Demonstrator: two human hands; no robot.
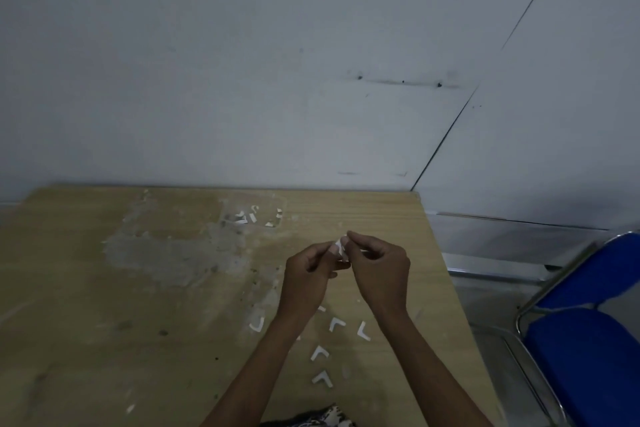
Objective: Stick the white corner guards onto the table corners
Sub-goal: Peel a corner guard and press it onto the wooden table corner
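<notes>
Above the wooden table (86,288) both hands meet over one small white corner guard (341,248). My left hand (306,279) pinches it from the left, and my right hand (379,270) pinches its upper edge with thumb and forefinger. Much of the guard is hidden by the fingers. Several loose white L-shaped corner guards (336,323) lie on the table under my forearms, near the right edge. The table's far right corner (417,193) is bare wood against the wall.
A clear plastic bag (256,213) with small white pieces lies near the back of the table. A worn grey patch (173,253) covers the middle. A blue chair (585,333) stands right of the table. A wall runs directly behind the table.
</notes>
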